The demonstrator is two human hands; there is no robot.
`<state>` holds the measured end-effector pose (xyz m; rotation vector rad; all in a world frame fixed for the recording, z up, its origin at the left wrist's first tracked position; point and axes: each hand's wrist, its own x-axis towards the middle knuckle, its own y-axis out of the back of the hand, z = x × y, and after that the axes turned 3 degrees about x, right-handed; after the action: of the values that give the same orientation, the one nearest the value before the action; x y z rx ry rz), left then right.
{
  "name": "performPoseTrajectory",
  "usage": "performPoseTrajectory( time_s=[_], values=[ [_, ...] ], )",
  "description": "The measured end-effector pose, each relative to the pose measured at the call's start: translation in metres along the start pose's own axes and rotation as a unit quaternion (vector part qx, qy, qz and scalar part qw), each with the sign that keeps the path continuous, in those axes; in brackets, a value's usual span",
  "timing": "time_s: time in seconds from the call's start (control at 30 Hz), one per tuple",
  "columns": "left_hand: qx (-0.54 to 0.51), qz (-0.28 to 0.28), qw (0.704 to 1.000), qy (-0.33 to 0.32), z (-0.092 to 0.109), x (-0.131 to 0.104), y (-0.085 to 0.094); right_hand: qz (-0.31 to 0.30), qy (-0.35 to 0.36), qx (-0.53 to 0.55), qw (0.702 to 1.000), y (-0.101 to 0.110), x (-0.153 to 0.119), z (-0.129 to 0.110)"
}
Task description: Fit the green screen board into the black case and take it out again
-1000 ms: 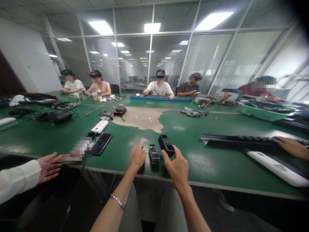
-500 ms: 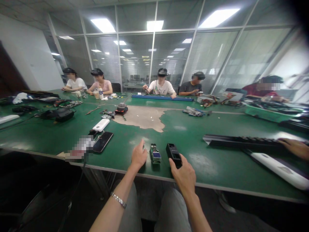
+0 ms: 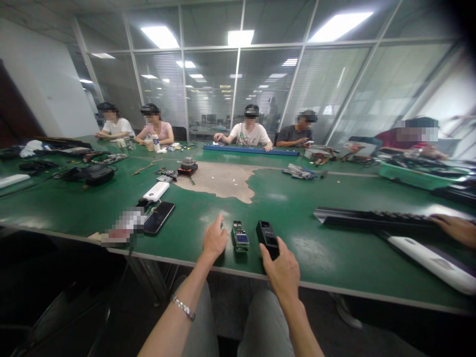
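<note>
- Green, glossy tabletop point(image 3: 189, 225), scuffed in places, with blurred light smears and a pale strip along its near edge.
- Toward its middle, a ragged-edged beige patch point(image 3: 219, 181) dotted with small white scraps.
- Near the front edge, on the green between both hands: a circuit board point(image 3: 240, 238) with a small blue-violet screen.
- Just left of the board, the left hand point(image 3: 214, 237), released, index finger extended and the others loosely bent; contact with the board impossible to tell.
- Right of the board, a little apart from it, a black plastic housing point(image 3: 266, 231) with rectangular cut-outs, grasped at the near end between thumb and fingers of the right hand point(image 3: 281, 265).
- Farther left, a dark-screened smartphone point(image 3: 159, 218) lying flat, with a white power bank point(image 3: 156, 192) just beyond.
- By the patch's far left side, a black-and-orange device point(image 3: 187, 167) with a rounded top.
- To the right, a dark channel-shaped strip point(image 3: 357, 218) under a co-worker's hand point(image 3: 451, 229), and a long white device point(image 3: 431, 263) nearer the edge.
- Beyond, a light-green basket point(image 3: 416, 177) heaped with dark, blurred parts.
- Across the table, five seated people, one in a white T-shirt point(image 3: 253, 133) behind a long blue bar point(image 3: 249, 150).
- Behind them, a pale-framed glass partition point(image 3: 211, 89) with slatted blinds and bright rectangular lights point(image 3: 240, 37) showing in the panes.
- At far left, a white wall point(image 3: 55, 89); below the table, dark floor and a metal leg point(image 3: 148, 282).
</note>
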<state>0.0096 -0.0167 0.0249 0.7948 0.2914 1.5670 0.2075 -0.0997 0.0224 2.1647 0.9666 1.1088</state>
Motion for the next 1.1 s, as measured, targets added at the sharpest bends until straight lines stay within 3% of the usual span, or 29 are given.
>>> performPoseTrajectory(
  time_s=[0.17,0.33,0.8,1.1],
  values=[
    [-0.008,-0.001,1.000,0.008,0.001,0.000,0.001,0.020,-0.041,0.085,0.995,0.011,-0.002,-0.024],
    [-0.002,-0.001,1.000,0.002,0.001,0.000,0.001,0.011,-0.031,0.141,0.990,0.017,-0.001,-0.050],
    [-0.006,0.000,1.000,0.003,-0.001,0.000,0.002,-0.039,0.037,0.025,0.998,0.004,-0.006,-0.084],
    [-0.005,-0.002,1.000,0.005,-0.001,0.001,0.001,-0.054,0.051,-0.042,0.996,-0.002,-0.011,-0.082]
  ],
)
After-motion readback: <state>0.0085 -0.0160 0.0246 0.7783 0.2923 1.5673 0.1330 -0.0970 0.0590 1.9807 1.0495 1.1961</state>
